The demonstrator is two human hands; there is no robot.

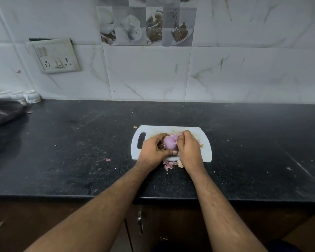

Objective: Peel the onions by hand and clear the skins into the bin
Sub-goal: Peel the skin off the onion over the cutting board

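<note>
Onion (169, 141): over the white cutting board (205, 140), mostly bare and purple.
Left hand (154, 149): fingers curled around the onion.
Right hand (188, 147): fingers pinch skin at its top.
Skins (170, 164): heaped on the worktop (80, 142) just off the board's near edge.
Risk: a slick onion could slip free — flakes may scatter further.

Pale purple round onion (169, 141) glowing on the white plastic chopping board (206, 151); pink papery skin scraps (169, 165) at six o'clock; black speckled stone counter (80, 151), white grey-veined marble wall tiles (149, 73).
</note>
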